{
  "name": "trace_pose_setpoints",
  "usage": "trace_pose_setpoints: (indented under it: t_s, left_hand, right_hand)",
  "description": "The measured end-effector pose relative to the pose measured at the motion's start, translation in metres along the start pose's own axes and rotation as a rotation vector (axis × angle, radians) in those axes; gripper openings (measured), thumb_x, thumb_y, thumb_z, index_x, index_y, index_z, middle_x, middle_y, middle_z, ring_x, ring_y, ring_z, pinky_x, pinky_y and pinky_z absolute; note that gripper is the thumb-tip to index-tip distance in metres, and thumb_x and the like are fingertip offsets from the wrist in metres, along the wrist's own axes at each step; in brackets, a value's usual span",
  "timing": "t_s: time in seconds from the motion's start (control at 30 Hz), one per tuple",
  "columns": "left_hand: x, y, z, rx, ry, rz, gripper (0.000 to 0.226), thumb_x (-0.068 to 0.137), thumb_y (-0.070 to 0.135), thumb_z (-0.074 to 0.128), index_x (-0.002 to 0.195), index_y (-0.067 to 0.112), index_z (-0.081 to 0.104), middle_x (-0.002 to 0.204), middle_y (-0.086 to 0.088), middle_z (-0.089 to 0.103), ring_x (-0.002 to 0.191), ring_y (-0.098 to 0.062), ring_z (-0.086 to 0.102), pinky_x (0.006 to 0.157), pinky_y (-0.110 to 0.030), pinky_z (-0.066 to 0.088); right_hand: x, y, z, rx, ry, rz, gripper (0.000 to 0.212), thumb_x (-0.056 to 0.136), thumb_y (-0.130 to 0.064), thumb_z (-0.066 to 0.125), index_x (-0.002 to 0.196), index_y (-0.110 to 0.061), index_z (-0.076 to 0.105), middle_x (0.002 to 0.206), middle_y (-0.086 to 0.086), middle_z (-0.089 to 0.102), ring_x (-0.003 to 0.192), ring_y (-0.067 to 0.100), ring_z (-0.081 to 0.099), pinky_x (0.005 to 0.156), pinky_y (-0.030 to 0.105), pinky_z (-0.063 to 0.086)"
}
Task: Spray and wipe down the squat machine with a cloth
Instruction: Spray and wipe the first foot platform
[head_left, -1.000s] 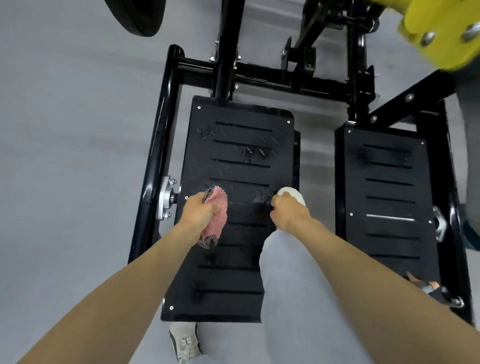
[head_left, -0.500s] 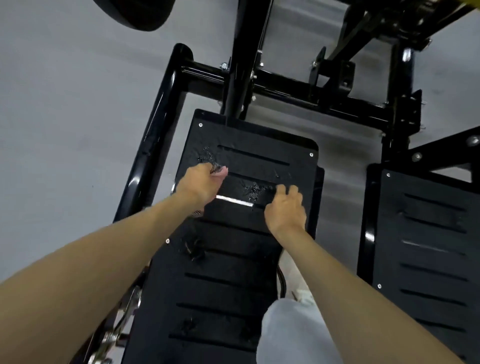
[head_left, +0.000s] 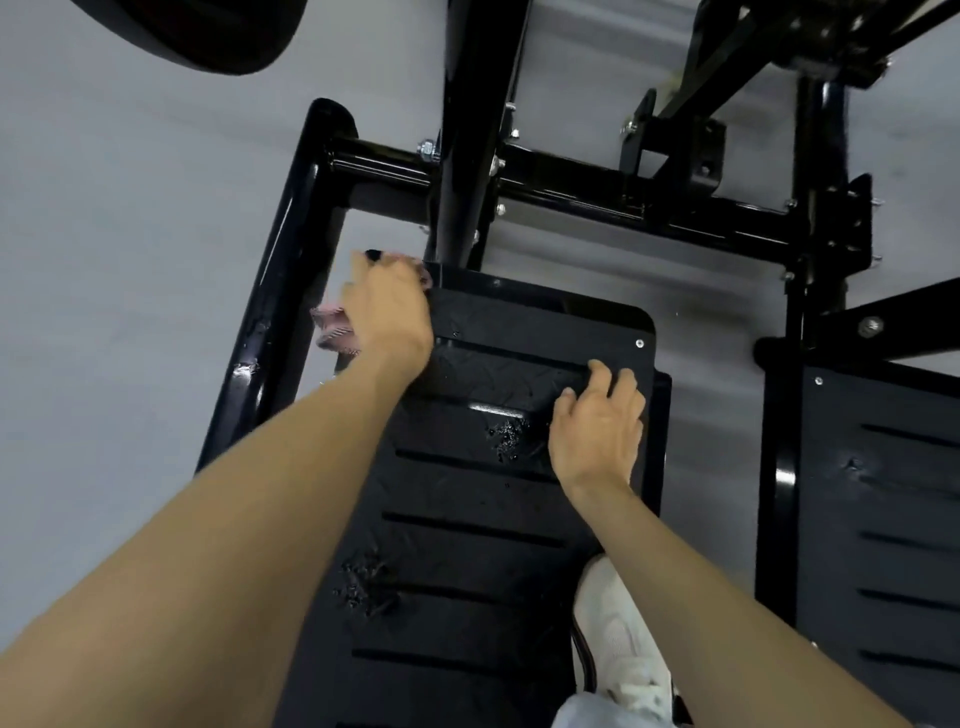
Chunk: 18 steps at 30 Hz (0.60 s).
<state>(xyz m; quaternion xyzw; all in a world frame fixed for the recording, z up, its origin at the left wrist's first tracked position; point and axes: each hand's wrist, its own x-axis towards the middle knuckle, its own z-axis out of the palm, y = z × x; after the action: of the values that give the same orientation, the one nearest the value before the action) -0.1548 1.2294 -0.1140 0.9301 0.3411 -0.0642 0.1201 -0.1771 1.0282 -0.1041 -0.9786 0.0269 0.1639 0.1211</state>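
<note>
The black squat machine (head_left: 571, 202) fills your view, with both hands on its left footplate (head_left: 467, 525). Your left hand (head_left: 389, 306) is at the plate's far left corner, fingers gripping the pink cloth (head_left: 335, 328). Your right hand (head_left: 597, 426) rests near the right edge, fingers loosely bent and empty, beside wet droplets (head_left: 506, 436).
</note>
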Motion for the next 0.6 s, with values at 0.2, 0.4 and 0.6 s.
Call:
trace_pose_setpoints:
  t_s: [0.2,0.4,0.6]
  left_hand:
    - [-0.013,0.017,0.006,0.108,-0.034,0.478,0.059,0.086,-0.003,0.053,0.141,0.013,0.038,0.142,-0.008,0.041,0.123,-0.030,0.036,0.101,-0.039,0.037]
    - [0.014,-0.032,-0.002,0.334,0.025,0.178,0.048,0.086,-0.004,0.051,0.133,-0.002,0.041,0.128,-0.017,0.045,0.114,-0.035,0.039,0.089,-0.042,0.042]
    - [-0.013,0.041,0.012,0.181,-0.017,0.370,0.034,0.086,-0.004,0.052,0.119,0.002,0.058,0.125,-0.015,0.045,0.114,-0.031,0.040,0.094,-0.040,0.042]
  right_hand:
    - [0.002,0.004,0.004,0.007,0.011,-0.001,0.048,0.101,-0.026,0.037,0.146,-0.013,0.028,0.153,0.017,0.019,0.139,0.030,0.022,0.113,0.043,0.026]
    - [0.005,0.008,0.003,0.015,-0.028,0.026,0.049,0.101,-0.027,0.037,0.147,-0.014,0.027,0.154,0.017,0.016,0.141,0.030,0.019,0.114,0.044,0.025]
    - [0.008,0.017,-0.001,0.011,-0.040,0.058,0.049,0.101,-0.027,0.035,0.147,-0.013,0.025,0.155,0.015,0.014,0.143,0.029,0.016,0.115,0.043,0.025]
